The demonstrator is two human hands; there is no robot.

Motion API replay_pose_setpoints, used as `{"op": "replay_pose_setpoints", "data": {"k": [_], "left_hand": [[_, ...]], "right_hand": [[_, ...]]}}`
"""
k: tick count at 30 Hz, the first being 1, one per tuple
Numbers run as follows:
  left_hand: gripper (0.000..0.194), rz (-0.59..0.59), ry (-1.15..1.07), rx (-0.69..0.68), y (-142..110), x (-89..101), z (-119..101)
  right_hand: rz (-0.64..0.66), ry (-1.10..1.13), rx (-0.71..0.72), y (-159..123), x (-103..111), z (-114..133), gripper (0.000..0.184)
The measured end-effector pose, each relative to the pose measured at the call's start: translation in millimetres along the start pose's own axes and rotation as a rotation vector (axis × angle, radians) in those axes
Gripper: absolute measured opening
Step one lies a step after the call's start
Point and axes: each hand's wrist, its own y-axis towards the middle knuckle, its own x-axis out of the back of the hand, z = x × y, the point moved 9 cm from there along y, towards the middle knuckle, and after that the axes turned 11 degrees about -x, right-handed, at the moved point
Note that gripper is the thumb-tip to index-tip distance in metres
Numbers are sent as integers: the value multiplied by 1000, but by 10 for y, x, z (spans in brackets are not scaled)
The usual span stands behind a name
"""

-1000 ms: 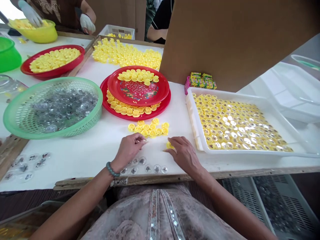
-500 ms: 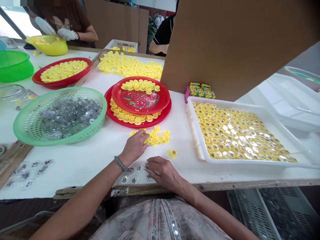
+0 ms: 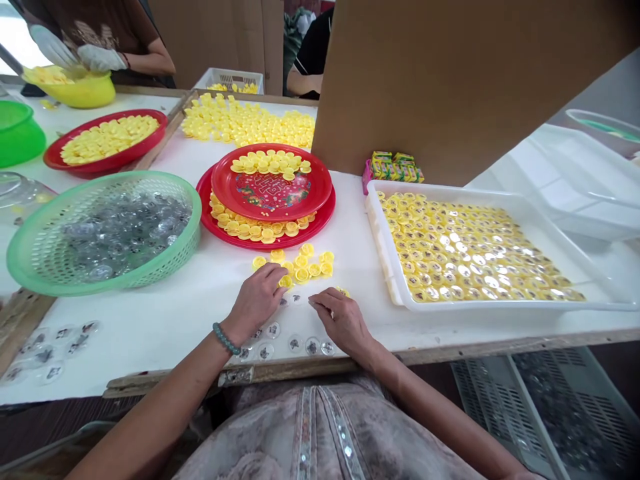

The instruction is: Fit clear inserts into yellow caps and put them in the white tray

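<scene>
My left hand (image 3: pixel 256 299), with a green bead bracelet on its wrist, has its fingers closed round the edge of a small round yellow cup (image 3: pixel 285 282). Other yellow cups (image 3: pixel 301 275) lie loose just beyond it. To the right, my right hand (image 3: pixel 345 321) is pinched together; what its fingertips hold, if anything, I cannot make out. Between the hands lie small clear discs with dark printed pictures (image 3: pixel 297 299). More clear printed discs (image 3: pixel 313 345) rest near the table's front edge. Another yellow cup (image 3: pixel 343 291) is partly hidden behind my right hand.
A green basket (image 3: pixel 193 230) of clear pieces stands left. Stacked red plates (image 3: pixel 280 193) hold yellow cups. At right is a white tray (image 3: pixel 400 293) of filled yellow cups, with a cardboard panel (image 3: pixel 425 93) behind. A gloved co-worker (image 3: pixel 100 59) works over a yellow bowl (image 3: pixel 90 93).
My right hand has moved up from the front-edge discs, uncovering several of them. My left hand has shifted slightly left and down. The whole view has shifted a little.
</scene>
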Motion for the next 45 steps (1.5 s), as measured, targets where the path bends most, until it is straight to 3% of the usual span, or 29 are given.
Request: {"op": "replay_pose_setpoints", "data": {"k": [3,5,8,11,15,17,19,22,26,29,33,39,42,45], "left_hand": [[16,-100,-23,37,-113,123,4],[13,-95,-30,24,-182,108,-45],[13,70,-35,-28,-255,-77,-172],[14,232,-69,-19,-336,-234,-265],[15,334,-217,17,-432,-294,-363],[13,331,-269,37,-430,-278,-361],[9,236,-228,71,-355,-186,-282],[22,90,-35,108,-179,-27,-127],[18,200,116,94,-8,-109,-71],[12,233,169,107,0,-161,-127],[19,236,188,183,-58,-186,-159],[22,198,44,343,-96,-222,-44],[16,150,-122,434,-127,-217,-25],[15,9,-355,505,-161,-133,-50]], "right_hand": [[23,-102,106,51,-11,141,19],[91,-214,228,52,-123,281,19],[177,-403,341,7,-320,378,15],[201,-515,362,-55,-403,355,10],[162,-576,334,-114,-342,304,13],[158,-565,320,-134,-320,282,16],[148,-484,285,-129,-293,242,22],[82,-228,140,-59,-192,110,24],[96,5,-10,11,-151,-23,13],[134,30,-10,32,-139,2,10],[153,30,13,54,-101,38,9],[78,251,-116,62,69,-72,6],[93,539,-275,43,89,-192,15],[136,854,-430,19,44,-252,20]]}}
